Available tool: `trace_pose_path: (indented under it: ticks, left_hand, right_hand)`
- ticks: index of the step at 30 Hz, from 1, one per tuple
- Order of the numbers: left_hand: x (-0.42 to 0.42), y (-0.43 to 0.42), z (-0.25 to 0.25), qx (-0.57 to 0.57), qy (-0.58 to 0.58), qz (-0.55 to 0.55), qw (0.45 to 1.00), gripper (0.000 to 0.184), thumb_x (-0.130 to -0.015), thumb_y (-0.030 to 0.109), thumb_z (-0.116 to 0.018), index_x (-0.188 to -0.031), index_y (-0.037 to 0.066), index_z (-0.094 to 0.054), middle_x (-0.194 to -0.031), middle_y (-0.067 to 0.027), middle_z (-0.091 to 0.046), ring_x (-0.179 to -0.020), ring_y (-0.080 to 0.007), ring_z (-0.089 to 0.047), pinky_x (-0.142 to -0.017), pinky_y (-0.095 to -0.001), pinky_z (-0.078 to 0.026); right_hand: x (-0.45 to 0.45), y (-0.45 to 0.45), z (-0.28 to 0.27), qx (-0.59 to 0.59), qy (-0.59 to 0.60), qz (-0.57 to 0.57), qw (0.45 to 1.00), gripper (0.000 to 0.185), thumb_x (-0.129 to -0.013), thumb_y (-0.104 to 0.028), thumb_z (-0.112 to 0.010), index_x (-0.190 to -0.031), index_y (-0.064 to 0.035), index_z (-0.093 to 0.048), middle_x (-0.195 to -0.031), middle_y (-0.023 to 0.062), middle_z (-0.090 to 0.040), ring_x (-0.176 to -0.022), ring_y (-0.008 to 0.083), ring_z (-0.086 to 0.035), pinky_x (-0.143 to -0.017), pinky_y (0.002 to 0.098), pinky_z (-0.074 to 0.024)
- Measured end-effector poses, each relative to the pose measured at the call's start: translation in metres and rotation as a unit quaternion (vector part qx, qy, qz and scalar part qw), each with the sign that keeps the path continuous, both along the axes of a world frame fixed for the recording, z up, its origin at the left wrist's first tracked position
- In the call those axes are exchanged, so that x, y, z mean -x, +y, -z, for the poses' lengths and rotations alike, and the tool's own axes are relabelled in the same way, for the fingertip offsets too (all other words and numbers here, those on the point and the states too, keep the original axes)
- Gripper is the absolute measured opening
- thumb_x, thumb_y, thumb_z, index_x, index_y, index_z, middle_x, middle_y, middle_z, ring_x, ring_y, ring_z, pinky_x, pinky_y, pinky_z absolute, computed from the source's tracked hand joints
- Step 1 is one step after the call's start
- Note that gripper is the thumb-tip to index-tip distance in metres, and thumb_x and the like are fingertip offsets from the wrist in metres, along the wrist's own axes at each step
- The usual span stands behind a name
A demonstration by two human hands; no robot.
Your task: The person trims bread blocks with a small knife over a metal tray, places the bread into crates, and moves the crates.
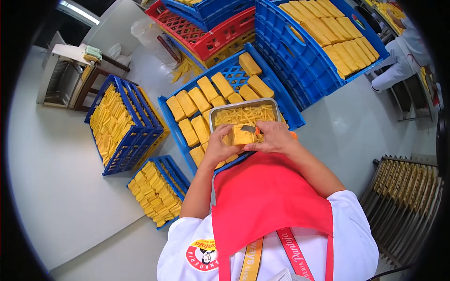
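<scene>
My left hand (219,148) is closed around one end of a small yellow loaf (242,137), held in front of my red apron. In my right hand (276,139) is a short knife (248,128) with an orange handle; its dark blade lies against the loaf's top face. The right thumb and fingers also come close to the loaf's other end. Just beyond my hands, a metal pan (212,118) holds many thin yellow trimmings (243,114). The pan sits on a blue crate (291,111) with several yellow loaves (198,99) in rows.
Taller blue crates (300,61) of loaves stand at the back right, beside stacked red crates (225,38). On the left are crates of yellow strips (110,122) and stacked slices (154,194). A metal rack (398,201) stands right. Another person (398,63) works at the far right.
</scene>
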State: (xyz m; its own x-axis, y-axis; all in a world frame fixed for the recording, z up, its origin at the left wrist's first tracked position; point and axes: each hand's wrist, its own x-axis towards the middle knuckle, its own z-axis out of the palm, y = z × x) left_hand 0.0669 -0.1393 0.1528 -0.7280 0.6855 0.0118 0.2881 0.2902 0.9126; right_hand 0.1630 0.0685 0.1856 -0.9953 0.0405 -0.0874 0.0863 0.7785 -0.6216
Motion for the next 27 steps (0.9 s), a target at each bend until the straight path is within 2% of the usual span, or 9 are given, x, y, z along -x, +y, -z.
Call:
trace_pose_path:
  ticks: [3,9,11,15,17,21,24,26,27]
  left_hand:
    - [-0.004,-0.002,0.0,-0.003,0.013,-0.012,1.0,0.06,-0.055,0.019,-0.087,-0.107,-0.003,-0.064,-0.104,-0.0138,-0.062,-0.1,-0.0262,-0.062,-0.088,-0.0335,-0.048]
    - [-0.004,-0.002,0.008,0.003,0.034,-0.031,0.999,0.058,-0.057,0.02,-0.085,-0.107,-0.001,-0.065,-0.103,-0.0143,-0.063,-0.098,-0.0281,-0.063,-0.086,-0.0343,-0.049]
    - [-0.005,0.003,0.004,0.008,0.025,-0.042,0.999,0.049,-0.062,0.013,-0.08,-0.107,0.0,-0.065,-0.096,-0.0068,-0.061,-0.089,-0.0181,-0.06,-0.08,-0.0295,-0.048]
    - [-0.006,0.011,0.012,0.05,0.034,-0.092,0.994,0.052,-0.062,0.022,-0.082,-0.107,0.0,-0.066,-0.092,-0.0089,-0.063,-0.083,-0.022,-0.062,-0.076,-0.0318,-0.049]
    - [-0.009,0.015,0.01,0.138,0.163,-0.143,0.967,0.057,-0.061,0.032,-0.082,-0.105,-0.001,-0.066,-0.092,-0.0132,-0.064,-0.083,-0.0275,-0.064,-0.074,-0.0347,-0.051]
    - [-0.009,0.018,0.01,0.152,0.203,-0.117,0.96,0.061,-0.06,0.039,-0.081,-0.103,-0.002,-0.066,-0.093,-0.0165,-0.064,-0.087,-0.0311,-0.065,-0.075,-0.0362,-0.051]
    - [-0.004,0.02,0.004,0.18,0.237,-0.111,0.948,0.06,-0.065,0.042,-0.079,-0.103,-0.002,-0.066,-0.097,-0.0177,-0.065,-0.09,-0.0294,-0.066,-0.077,-0.0366,-0.052]
    - [0.006,0.022,-0.001,0.183,-0.053,-0.177,0.965,0.055,-0.073,0.043,-0.074,-0.107,0.0,-0.065,-0.104,-0.0166,-0.067,-0.092,-0.0272,-0.066,-0.077,-0.0379,-0.054]
    - [0.013,0.018,0.012,0.183,-0.054,-0.18,0.965,0.055,-0.073,0.043,-0.074,-0.107,0.0,-0.065,-0.104,-0.0166,-0.067,-0.092,-0.0272,-0.066,-0.077,-0.0379,-0.054]
  right_hand:
    - [-0.001,-0.002,0.004,-0.008,-0.003,-0.017,1.0,0.075,-0.065,-0.077,-0.066,-0.08,-0.0032,-0.064,-0.073,0.0212,-0.065,-0.078,0.0379,-0.066,-0.071,0.047,-0.0508]
    - [0.001,-0.002,0.018,0.074,-0.119,-0.018,0.99,0.072,-0.072,-0.076,-0.061,-0.076,-0.0038,-0.066,-0.074,0.0215,-0.066,-0.077,0.0391,-0.066,-0.07,0.0466,-0.0508]
    - [0.001,-0.001,0.023,0.138,-0.161,-0.003,0.977,0.072,-0.074,-0.075,-0.059,-0.074,-0.0026,-0.067,-0.076,0.0215,-0.067,-0.079,0.0393,-0.066,-0.07,0.0464,-0.0507]
    - [-0.001,0.0,0.022,0.154,-0.125,0.071,0.978,0.073,-0.075,-0.074,-0.058,-0.078,-0.0016,-0.068,-0.077,0.0224,-0.067,-0.079,0.0397,-0.065,-0.071,0.0465,-0.0507]
    - [-0.003,-0.002,0.021,0.063,-0.072,0.085,0.992,0.072,-0.075,-0.073,-0.059,-0.081,-0.0017,-0.067,-0.077,0.0222,-0.067,-0.079,0.0394,-0.066,-0.07,0.0465,-0.0509]
    - [-0.003,-0.004,0.029,-0.004,-0.024,0.078,0.997,0.069,-0.076,-0.072,-0.061,-0.08,-0.0039,-0.064,-0.072,0.0193,-0.064,-0.074,0.0371,-0.065,-0.065,0.0457,-0.0492]
    - [-0.001,-0.003,0.019,-0.04,-0.024,0.092,0.995,0.067,-0.076,-0.071,-0.059,-0.085,-0.0042,-0.065,-0.078,0.0217,-0.067,-0.081,0.0378,-0.066,-0.069,0.0482,-0.0507]
    - [0.0,0.001,0.018,0.016,-0.066,0.138,0.988,0.063,-0.081,-0.067,-0.056,-0.088,-0.0051,-0.065,-0.08,0.0218,-0.067,-0.082,0.0392,-0.066,-0.07,0.0492,-0.0501]
    - [0.0,0.002,0.021,0.016,-0.066,0.136,0.988,0.063,-0.081,-0.067,-0.056,-0.088,-0.0051,-0.065,-0.08,0.0218,-0.067,-0.082,0.0392,-0.066,-0.07,0.0492,-0.0501]
